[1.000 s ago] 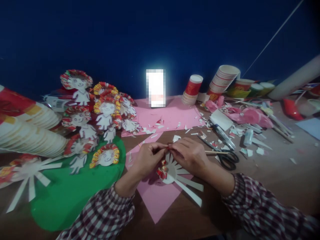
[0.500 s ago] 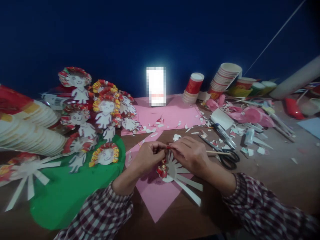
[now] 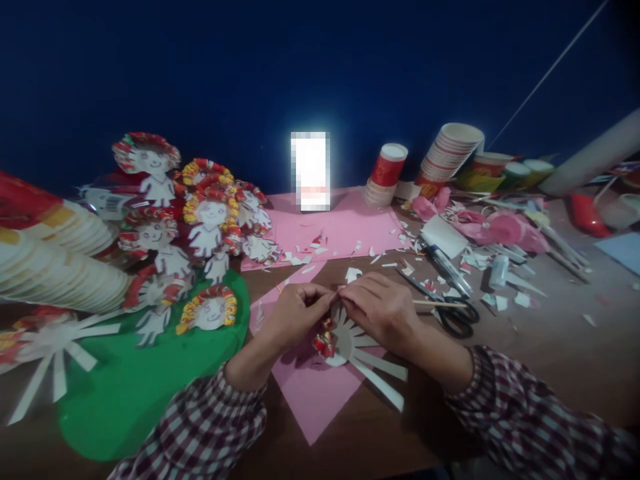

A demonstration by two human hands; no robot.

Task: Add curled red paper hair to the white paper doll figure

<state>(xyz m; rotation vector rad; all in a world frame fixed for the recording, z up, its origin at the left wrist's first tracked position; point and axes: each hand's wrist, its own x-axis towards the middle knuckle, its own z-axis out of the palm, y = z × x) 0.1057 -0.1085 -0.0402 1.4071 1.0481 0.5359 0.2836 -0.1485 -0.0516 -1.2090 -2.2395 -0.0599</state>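
Observation:
A cut-open paper cup (image 3: 343,343) hangs below my hands, its round white base fringed with long strips. On its left edge, several strips are rolled into red and gold curls (image 3: 324,341); those on the right stay straight and splayed. My left hand (image 3: 299,315) is closed, thumb and fingertips pinching at the cup's upper strip. Fingertip to fingertip with it, my right hand (image 3: 383,312) pinches the same strip. A thin wooden stick (image 3: 440,304) juts out rightward from behind my right hand; its other end is hidden. A pink paper sheet (image 3: 317,407) lies underneath.
Finished paper dolls with curled hair (image 3: 210,217) stand left on a green sheet (image 3: 125,400), beside stacked cups (image 3: 60,267). Scissors (image 3: 457,319), a pen (image 3: 447,270) and paper scraps lie right. More cup stacks (image 3: 453,157) and a glowing screen (image 3: 311,170) stand behind.
The red bit of strip between my fingertips is now mostly covered by them. My hands have hardly moved; the whole view has shifted slightly.

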